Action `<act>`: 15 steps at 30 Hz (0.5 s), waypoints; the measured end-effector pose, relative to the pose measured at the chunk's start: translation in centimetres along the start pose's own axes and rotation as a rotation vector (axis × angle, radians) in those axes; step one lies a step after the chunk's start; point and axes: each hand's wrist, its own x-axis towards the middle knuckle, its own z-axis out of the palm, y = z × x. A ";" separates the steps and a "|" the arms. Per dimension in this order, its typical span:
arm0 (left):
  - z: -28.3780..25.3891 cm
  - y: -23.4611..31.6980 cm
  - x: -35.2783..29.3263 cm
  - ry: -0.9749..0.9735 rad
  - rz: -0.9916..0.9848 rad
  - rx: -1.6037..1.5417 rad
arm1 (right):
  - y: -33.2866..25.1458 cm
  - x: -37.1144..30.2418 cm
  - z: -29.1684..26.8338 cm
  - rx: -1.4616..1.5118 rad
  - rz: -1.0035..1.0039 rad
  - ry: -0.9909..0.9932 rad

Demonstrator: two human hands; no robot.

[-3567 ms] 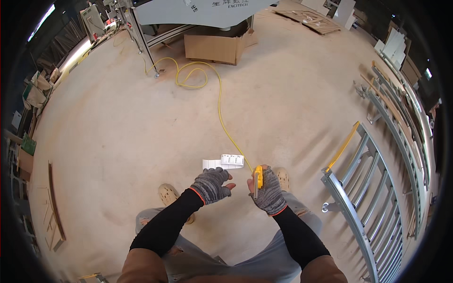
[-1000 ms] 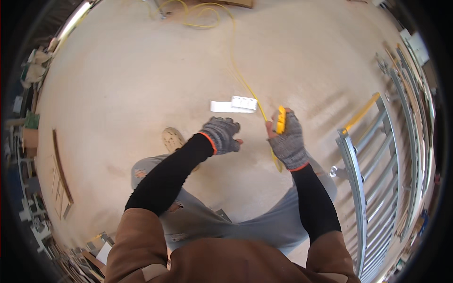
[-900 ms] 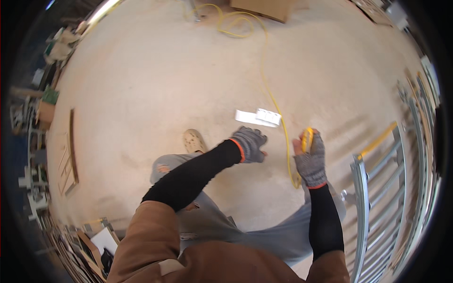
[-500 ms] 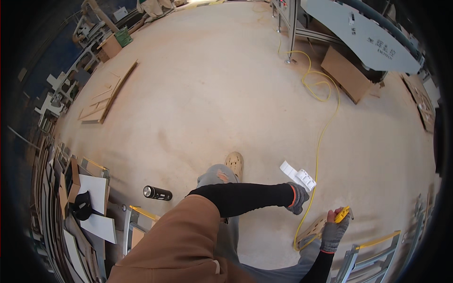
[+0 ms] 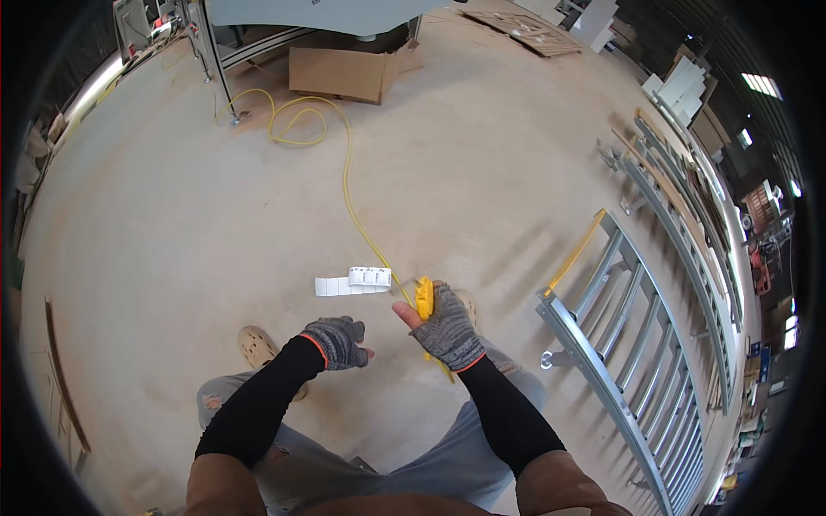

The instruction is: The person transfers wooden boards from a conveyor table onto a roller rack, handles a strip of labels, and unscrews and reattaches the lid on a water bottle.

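Smooth, dusty floor (image 5: pixel 206 198) spreads below. Left hand (image 5: pixel 335 342), in ribbed grey knit, half-curls with a gap at the thumb; towards its 1 o'clock lies a white paper strip (image 5: pixel 332 286), long axis 9-to-3. Right hand (image 5: pixel 449 327) grips a chunky yellow tool (image 5: pixel 424 297), long axis near 12-to-6, at its 11 o'clock side; towards 4 o'clock stands a grey metal frame (image 5: pixel 597 383).

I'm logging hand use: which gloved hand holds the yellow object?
The right hand: the yellow object sits in its grip, while none shows in the left hand.
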 end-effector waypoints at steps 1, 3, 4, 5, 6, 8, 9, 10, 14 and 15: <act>-1.1 1.1 -0.6 -0.233 0.154 -0.140 | -0.5 0.0 0.0 -0.015 0.127 -0.108; -4.1 6.1 -4.1 -0.471 0.446 -0.569 | 1.3 0.2 0.0 0.244 0.151 0.005; -5.2 7.5 -6.8 -0.376 0.741 -0.766 | 1.6 0.5 0.6 0.273 0.164 -0.016; -6.7 9.2 -9.7 -0.217 0.941 -0.845 | 0.8 0.7 -0.3 0.400 0.254 -0.094; -8.1 10.5 -11.7 -0.067 1.117 -0.963 | -0.3 0.8 -1.4 0.452 0.360 -0.166; -8.6 12.3 -14.1 0.137 1.235 -1.090 | -0.2 0.6 -1.5 0.778 0.395 -0.267; -8.4 13.2 -14.6 0.169 1.411 -1.275 | -0.2 0.7 -1.7 0.874 0.385 -0.353; -8.1 13.4 -15.1 0.209 1.596 -1.451 | 0.0 0.5 -1.4 1.014 0.460 -0.405; -7.7 12.2 -16.2 0.164 1.549 -1.485 | -0.4 -0.3 -0.8 1.234 0.776 -0.549; -8.1 11.9 -16.7 0.137 1.565 -1.436 | -0.5 -0.5 -0.3 1.234 0.764 -0.575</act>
